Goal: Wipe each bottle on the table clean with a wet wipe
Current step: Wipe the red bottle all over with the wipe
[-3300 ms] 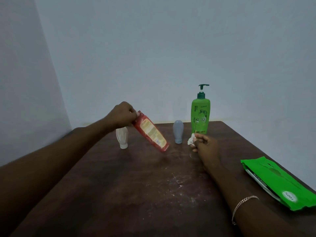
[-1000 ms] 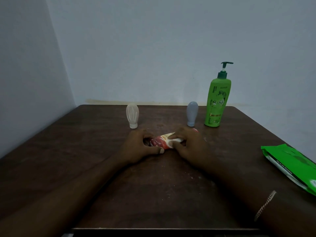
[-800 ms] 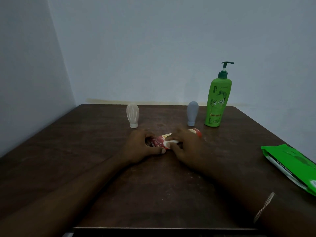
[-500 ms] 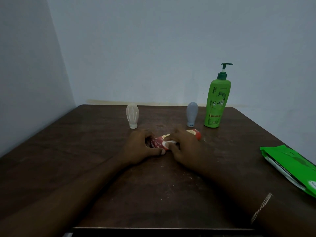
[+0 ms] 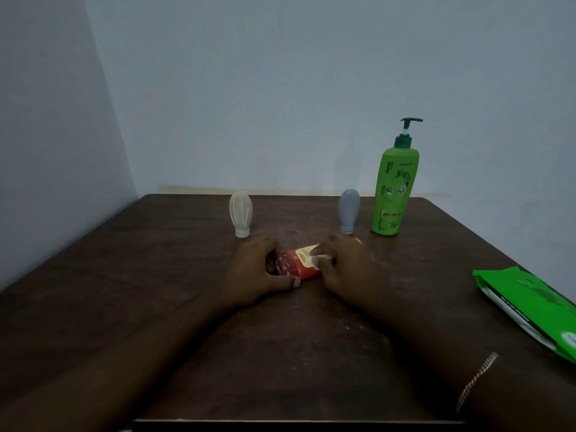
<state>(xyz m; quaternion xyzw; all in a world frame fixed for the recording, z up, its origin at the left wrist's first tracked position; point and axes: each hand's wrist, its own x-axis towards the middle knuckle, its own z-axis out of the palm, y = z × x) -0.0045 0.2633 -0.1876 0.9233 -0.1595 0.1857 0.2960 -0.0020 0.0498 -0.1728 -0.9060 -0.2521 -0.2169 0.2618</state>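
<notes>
A red bottle (image 5: pixel 296 263) with a cream label lies on its side at the middle of the dark wooden table (image 5: pixel 156 275). My left hand (image 5: pixel 258 272) grips its left end, thumb under the front. My right hand (image 5: pixel 346 269) covers its right end and pinches a small white wet wipe (image 5: pixel 314 259) against the label. Behind stand a clear small bottle (image 5: pixel 240 217), cap down, a grey small bottle (image 5: pixel 349 211), cap down, and a tall green pump bottle (image 5: pixel 394 188).
A green pack of wet wipes (image 5: pixel 530 304) lies at the table's right edge. Walls close in behind and on the left. The table's near edge runs along the bottom of the view. White specks mark the wood near my right forearm.
Since 3.3 s ago the red bottle went from tilted in my raised left hand to lying on the table. Over the last second the wipe has shifted slightly left along the label.
</notes>
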